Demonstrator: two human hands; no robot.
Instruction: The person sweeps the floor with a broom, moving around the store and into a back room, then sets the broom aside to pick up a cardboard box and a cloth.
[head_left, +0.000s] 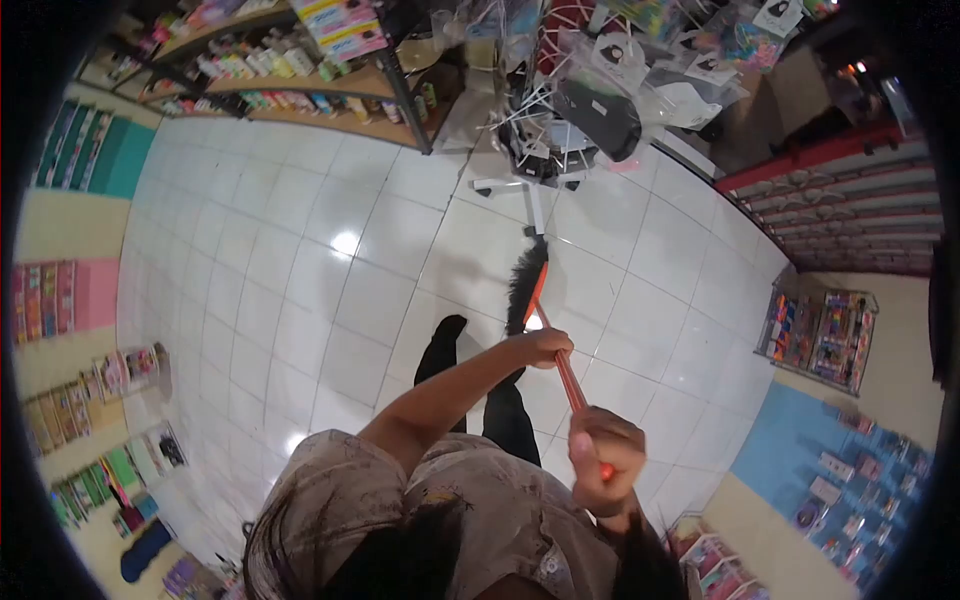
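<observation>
A broom with a red-orange handle [568,376] slants down from my hands to the tiled floor. Its black bristles [522,288] rest on the tiles in front of my feet, close below the white wheeled base of a rack. My left hand [546,347] is wrapped round the lower part of the handle. Nearer my body, my right hand [607,455] is closed round the top end, with the handle's orange tip showing by the thumb.
A wheeled rack [534,208] hung with bagged goods stands ahead. Shelves of bottles [300,92] are at the upper left. A red folding gate [830,195] and a wire rack [818,335] are on the right. Wall displays line both sides.
</observation>
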